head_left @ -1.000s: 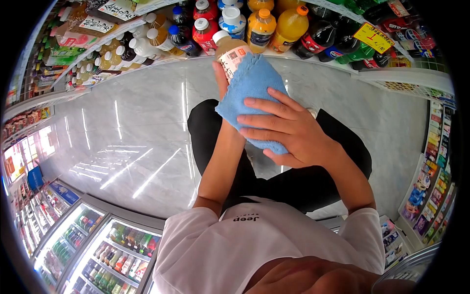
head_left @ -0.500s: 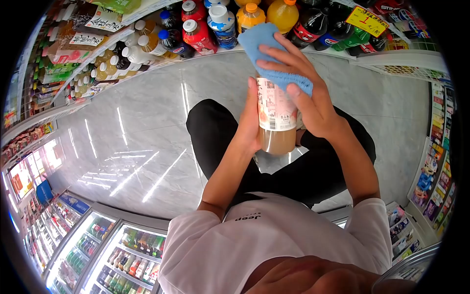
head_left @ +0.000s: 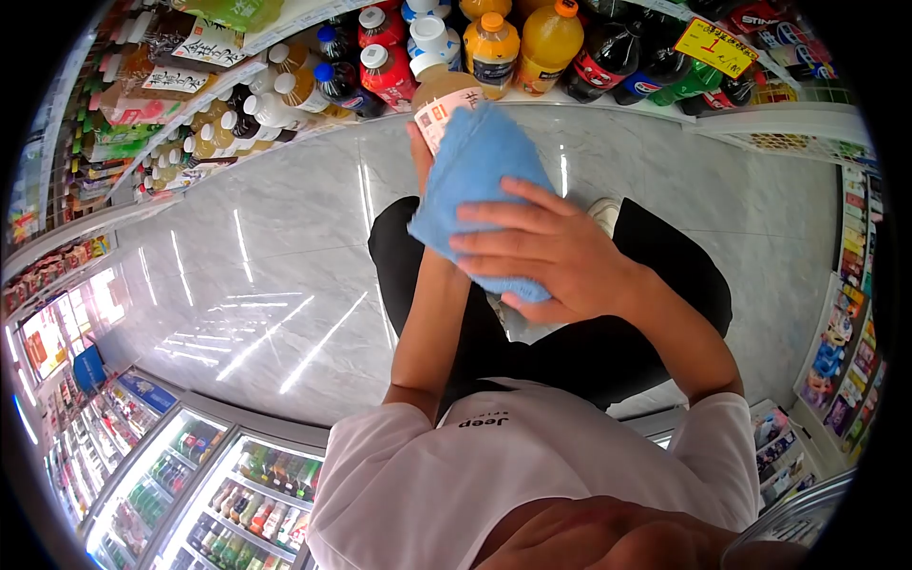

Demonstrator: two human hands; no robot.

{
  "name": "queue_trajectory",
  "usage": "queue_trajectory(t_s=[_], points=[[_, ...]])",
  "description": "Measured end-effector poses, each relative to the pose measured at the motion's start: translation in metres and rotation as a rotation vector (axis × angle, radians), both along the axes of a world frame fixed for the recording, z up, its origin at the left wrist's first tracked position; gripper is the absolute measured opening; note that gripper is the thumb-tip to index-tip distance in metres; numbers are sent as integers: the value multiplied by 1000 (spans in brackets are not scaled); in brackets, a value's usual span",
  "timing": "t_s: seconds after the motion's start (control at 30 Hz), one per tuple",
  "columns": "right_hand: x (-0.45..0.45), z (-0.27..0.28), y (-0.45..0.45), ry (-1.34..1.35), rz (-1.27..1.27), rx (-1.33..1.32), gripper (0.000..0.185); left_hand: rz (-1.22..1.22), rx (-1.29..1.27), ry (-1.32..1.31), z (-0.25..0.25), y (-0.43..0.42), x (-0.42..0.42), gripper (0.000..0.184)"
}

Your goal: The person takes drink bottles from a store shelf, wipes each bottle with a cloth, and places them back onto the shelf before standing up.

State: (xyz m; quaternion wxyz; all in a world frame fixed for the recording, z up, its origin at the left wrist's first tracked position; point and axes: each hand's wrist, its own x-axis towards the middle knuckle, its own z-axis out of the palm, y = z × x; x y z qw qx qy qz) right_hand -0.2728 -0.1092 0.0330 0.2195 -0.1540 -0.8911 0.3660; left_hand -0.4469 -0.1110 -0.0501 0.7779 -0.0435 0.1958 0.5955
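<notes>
A drink bottle (head_left: 445,101) with a pale cap and a pinkish-white label leans toward the upper left, near the shelf front. My left hand (head_left: 422,150) grips its left side; most of that hand is hidden behind the light blue cloth (head_left: 480,180). The cloth drapes over the lower part of the bottle and covers its base. My right hand (head_left: 541,249) presses on the cloth from the right, fingers laid across it and the thumb along its lower edge.
Ahead, a shelf holds red bottles (head_left: 387,76), orange juice bottles (head_left: 548,46) and dark cola bottles (head_left: 602,61). A yellow price tag (head_left: 714,46) hangs at its edge. Glass-door fridges (head_left: 249,494) stand at the lower left. My bent knees (head_left: 674,275) flank my arms above grey floor tiles.
The bottle has tipped and moved toward the upper left. My right hand and the cloth have gone from the bottle's top down to its lower part.
</notes>
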Motion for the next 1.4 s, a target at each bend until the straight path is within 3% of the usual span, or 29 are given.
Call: queue_trajectory(t_s=[0.13, 0.2, 0.23, 0.3, 0.43, 0.57, 0.67, 0.77, 0.83, 0.9, 1.0, 1.03, 1.07, 1.23, 1.3, 1.4], points=[[4, 3, 21, -12, -235, 58, 38, 103, -114, 191, 20, -16, 32, 57], [10, -2, 32, 111, -371, -18, 39, -22, -96, 243, 28, -19, 43, 58], [13, -6, 38, 152, -408, -56, 39, -90, -65, 93, 24, -24, 46, 58], [17, -13, 45, 237, -479, -131, 39, -167, -45, 163, 25, -31, 54, 57], [11, -3, 38, 203, -403, -114, 32, -87, -43, 125, 33, -29, 56, 59], [8, 5, 24, 47, -142, 38, 22, 103, -103, 171, 21, -28, 53, 65], [5, 4, 14, 0, 7, 13, 23, 17, -56, -252, -36, -1, 27, 73], [2, -3, 7, -20, 4, 27, 26, -18, 21, -512, -42, -9, 19, 75], [0, -4, 7, -58, -71, 64, 28, -7, 3, -355, -33, -18, 20, 74], [2, -5, 16, -115, -191, 155, 31, 43, -84, 127, 4, -30, 34, 71], [8, -7, 32, 20, -411, 13, 35, -165, -173, 289, 15, -33, 41, 62], [9, -10, 36, 84, -426, -41, 35, -140, -127, 332, 5, -42, 48, 62], [10, -13, 39, 148, -439, -97, 35, -188, 87, 373, 3, -42, 48, 62], [9, -7, 39, 94, -318, -80, 33, -37, -129, 228, 30, -36, 56, 57], [6, -3, 32, 23, -235, -37, 30, 33, -112, 231, 27, -33, 54, 57], [5, -2, 24, -28, -20, -11, 30, 131, -96, 39, 1, -27, 39, 60]])
